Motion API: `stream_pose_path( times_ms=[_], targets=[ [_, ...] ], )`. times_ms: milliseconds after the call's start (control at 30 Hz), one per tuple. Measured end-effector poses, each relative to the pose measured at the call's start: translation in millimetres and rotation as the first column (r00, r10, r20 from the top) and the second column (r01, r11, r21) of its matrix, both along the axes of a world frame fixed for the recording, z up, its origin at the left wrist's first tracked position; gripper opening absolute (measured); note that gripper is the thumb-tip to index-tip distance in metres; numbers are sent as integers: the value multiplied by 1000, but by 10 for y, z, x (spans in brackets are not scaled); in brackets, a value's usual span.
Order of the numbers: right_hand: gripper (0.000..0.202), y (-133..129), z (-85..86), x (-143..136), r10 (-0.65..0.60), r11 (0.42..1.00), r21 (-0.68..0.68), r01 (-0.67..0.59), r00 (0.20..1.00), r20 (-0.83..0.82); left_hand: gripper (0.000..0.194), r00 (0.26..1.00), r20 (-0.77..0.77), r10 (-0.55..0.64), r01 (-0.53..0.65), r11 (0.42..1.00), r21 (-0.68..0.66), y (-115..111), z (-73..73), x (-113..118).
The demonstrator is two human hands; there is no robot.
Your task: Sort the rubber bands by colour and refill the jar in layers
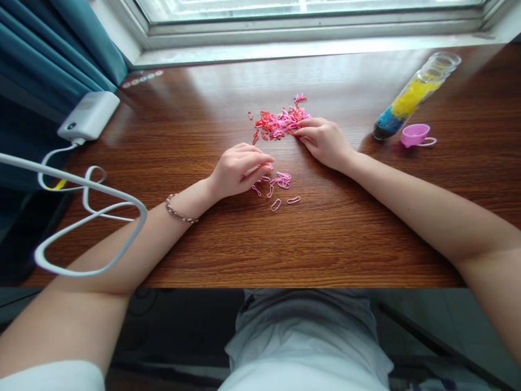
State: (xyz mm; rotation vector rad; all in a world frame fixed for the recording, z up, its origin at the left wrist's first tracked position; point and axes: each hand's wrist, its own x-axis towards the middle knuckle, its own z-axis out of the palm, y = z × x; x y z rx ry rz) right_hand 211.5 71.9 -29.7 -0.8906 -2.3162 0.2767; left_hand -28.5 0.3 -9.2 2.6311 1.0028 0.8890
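A pile of small red and pink clips (pixel 280 122) lies on the brown wooden table. My right hand (pixel 323 142) touches the pile's right edge, thumb and fingers close together; whatever lies between the fingertips is too small to tell. Nearer to me is a looser group of pink clips (pixel 281 180), with two single ones just in front. Over the left side of that group hovers my left hand (pixel 240 169), its fingers bent and thumb near the fingertips. A pink clip shows at those fingertips, seemingly pinched.
A clear bottle (pixel 413 100) with yellow and blue contents lies tilted at the right, beside a pink cup-shaped lid (pixel 415 134). At the left, a white device (pixel 88 115) trails a white cable (pixel 101 187) over my left forearm. A window and teal curtain border the table (pixel 325 244).
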Motion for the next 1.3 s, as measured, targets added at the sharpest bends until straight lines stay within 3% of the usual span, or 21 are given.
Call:
stream_pose_path(
  times_ms=[233,467,567,733,1033,1300],
  targets=[
    [15,-11,38,-2,-63,997,-44,58,993,-101,16,990,23,137,-139,978,156,147,65,85],
    [13,-27,109,-2,-172,984,-101,149,941,-290,15,997,13,75,-76,970,229,449,-7,257],
    [10,-48,116,-22,-203,974,-173,148,908,-365,15,991,93,100,-117,972,205,496,-46,216],
    [16,-78,110,-54,-212,921,-389,6,846,-489,12,969,158,187,-203,975,87,508,-34,113],
    [21,-54,104,-44,-253,928,-360,95,869,-424,15,996,19,85,-86,994,66,583,-68,114],
    [24,-46,103,-48,-242,894,-448,-6,834,-495,13,989,-26,142,-141,988,62,561,-88,105]
  ],
)
